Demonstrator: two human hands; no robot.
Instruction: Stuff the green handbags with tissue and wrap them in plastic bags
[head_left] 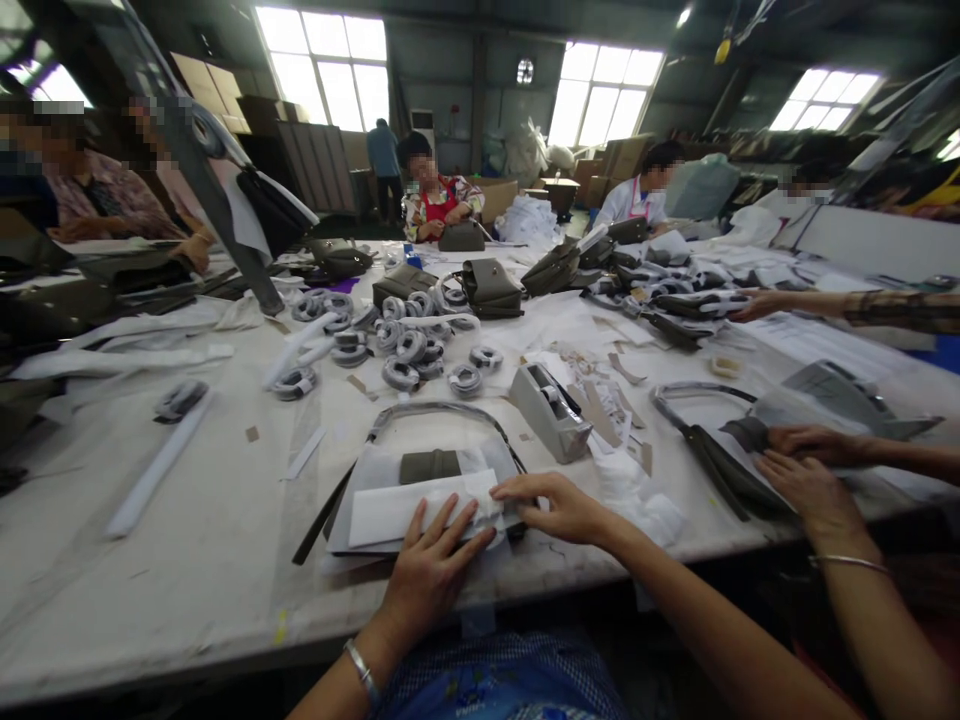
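A grey-olive handbag [429, 466] lies flat on the table in front of me, its wrapped handle [427, 408] arching away. Across its front sits a folded white sheet [382, 512], foam or paper. My left hand [442, 550] rests on this sheet with fingers spread, pressing it flat. Bent fingers of my right hand [551, 505] close on the sheet's crumpled right end; the fingertips are partly hidden. A dark strap [322, 515] sticks out at the bag's left. Just beyond my right hand stands a grey tape dispenser [551, 410].
Several wrapped strap coils [411, 346] are heaped beyond the bag. Paper scraps [604, 390] lie by the dispenser. At right, a co-worker's hands [806, 465] work on another bag [724, 465]. A slanted metal post [225, 200] rises at left. More bags and people are farther back.
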